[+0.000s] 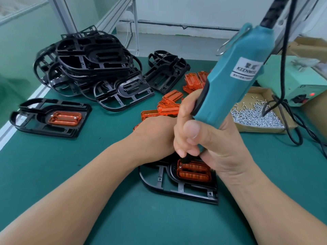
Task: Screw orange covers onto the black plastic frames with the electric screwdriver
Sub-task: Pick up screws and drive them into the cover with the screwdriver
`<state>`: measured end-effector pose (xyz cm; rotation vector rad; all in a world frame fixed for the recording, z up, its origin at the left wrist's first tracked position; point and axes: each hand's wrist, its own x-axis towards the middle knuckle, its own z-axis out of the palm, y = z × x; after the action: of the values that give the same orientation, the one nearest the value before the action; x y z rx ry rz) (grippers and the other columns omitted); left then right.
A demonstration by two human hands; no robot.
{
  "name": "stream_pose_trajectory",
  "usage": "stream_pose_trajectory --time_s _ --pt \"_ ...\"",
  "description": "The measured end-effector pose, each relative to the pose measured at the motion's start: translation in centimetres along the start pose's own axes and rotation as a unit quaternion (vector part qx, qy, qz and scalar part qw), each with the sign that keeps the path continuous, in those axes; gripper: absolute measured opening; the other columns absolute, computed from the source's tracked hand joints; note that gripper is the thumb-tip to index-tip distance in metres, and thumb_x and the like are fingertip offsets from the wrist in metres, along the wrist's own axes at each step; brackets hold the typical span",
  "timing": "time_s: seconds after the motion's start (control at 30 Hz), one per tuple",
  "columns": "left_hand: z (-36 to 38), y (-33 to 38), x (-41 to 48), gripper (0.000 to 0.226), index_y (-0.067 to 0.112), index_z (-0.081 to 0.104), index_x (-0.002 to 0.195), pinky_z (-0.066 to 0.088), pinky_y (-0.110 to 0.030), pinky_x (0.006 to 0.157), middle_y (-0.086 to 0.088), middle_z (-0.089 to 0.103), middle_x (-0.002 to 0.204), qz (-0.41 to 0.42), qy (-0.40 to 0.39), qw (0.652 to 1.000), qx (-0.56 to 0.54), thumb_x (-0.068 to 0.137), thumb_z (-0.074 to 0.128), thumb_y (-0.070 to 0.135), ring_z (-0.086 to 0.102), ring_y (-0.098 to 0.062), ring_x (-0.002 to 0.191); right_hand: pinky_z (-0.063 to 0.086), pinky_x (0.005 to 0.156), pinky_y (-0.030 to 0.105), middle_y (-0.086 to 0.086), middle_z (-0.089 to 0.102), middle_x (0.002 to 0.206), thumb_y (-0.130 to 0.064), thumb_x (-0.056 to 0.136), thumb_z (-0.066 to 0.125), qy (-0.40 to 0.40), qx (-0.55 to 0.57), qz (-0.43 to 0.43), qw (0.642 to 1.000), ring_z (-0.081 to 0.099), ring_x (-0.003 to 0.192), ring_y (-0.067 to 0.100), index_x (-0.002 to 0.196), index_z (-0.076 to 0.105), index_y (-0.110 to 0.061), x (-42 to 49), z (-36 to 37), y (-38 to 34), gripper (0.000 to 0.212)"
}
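A black plastic frame (pixel 178 188) lies on the green mat in front of me with an orange cover (pixel 193 172) seated in it. My right hand (pixel 208 138) grips the teal electric screwdriver (pixel 233 75), which leans up to the right; its black tip comes down at the cover's upper left corner. My left hand (pixel 155 137) lies over the far end of the frame beside the tool; its fingers are hidden behind my right hand.
A pile of bare black frames (pixel 92 64) sits at the back left, with one more (pixel 166 71) behind. A finished frame with cover (pixel 51 117) lies at left. Loose orange covers (pixel 169 103) and a cardboard tray of screws (pixel 258 112) are at centre and right, beside a power box (pixel 300 85).
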<state>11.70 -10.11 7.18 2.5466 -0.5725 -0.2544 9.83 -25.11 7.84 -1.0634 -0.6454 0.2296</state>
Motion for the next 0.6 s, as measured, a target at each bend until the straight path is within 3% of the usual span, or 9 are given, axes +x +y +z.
stream_pose_trajectory --time_s 0.1,0.23,0.43,0.53,0.6 --pt "-0.1 0.1 -0.3 0.037 0.036 0.044 0.060 0.057 -0.051 0.079 0.005 0.066 0.070 0.007 0.006 1.000 -0.011 0.089 0.061 0.021 0.069 -0.028 0.083 0.047 0.053 0.031 0.003 0.049 0.059 -0.033 0.086 0.086 0.001 -0.004 -0.005 1.000 0.041 0.042 0.017 0.102 0.067 -0.019 0.0 0.0 0.0 0.028" --pt "-0.4 0.5 -0.3 0.012 0.032 0.046 0.065 0.056 -0.053 0.078 -0.001 0.065 0.073 0.021 -0.013 1.000 -0.010 0.076 0.043 0.033 0.066 -0.030 0.082 0.047 0.053 0.030 0.004 0.046 0.057 -0.034 0.086 0.085 0.031 -0.003 -0.004 1.000 0.042 0.041 0.016 0.104 0.067 -0.018 0.0 0.1 0.1 0.030" --pt "-0.5 0.4 -0.3 0.020 0.041 0.034 0.062 0.055 -0.051 0.077 0.006 0.057 0.067 0.059 -0.014 0.998 0.003 0.076 0.038 0.028 0.066 -0.031 0.083 0.046 0.051 0.030 0.002 0.047 0.057 -0.018 0.090 0.079 0.087 -0.018 -0.014 0.996 0.041 0.041 0.017 0.101 0.066 -0.019 -0.1 0.4 0.2 0.017" --pt "-0.8 0.6 -0.7 0.023 0.032 0.040 0.061 0.053 -0.051 0.080 0.003 0.054 0.066 0.042 -0.019 0.999 0.009 0.081 0.040 0.022 0.064 -0.037 0.085 0.046 0.053 0.032 0.003 0.047 0.056 -0.018 0.092 0.072 0.115 -0.067 -0.019 0.991 0.044 0.042 0.019 0.101 0.067 -0.020 -0.4 1.1 0.0 0.010" --pt "-0.7 0.3 -0.5 0.022 0.016 0.055 0.071 0.048 -0.048 0.085 -0.013 0.063 0.082 0.013 -0.039 0.999 0.023 0.091 0.047 0.021 0.063 -0.043 0.098 0.046 0.054 0.034 0.003 0.048 0.055 -0.022 0.092 0.075 0.141 -0.108 -0.020 0.984 0.045 0.043 0.021 0.103 0.065 -0.017 -0.4 1.6 0.1 0.016"
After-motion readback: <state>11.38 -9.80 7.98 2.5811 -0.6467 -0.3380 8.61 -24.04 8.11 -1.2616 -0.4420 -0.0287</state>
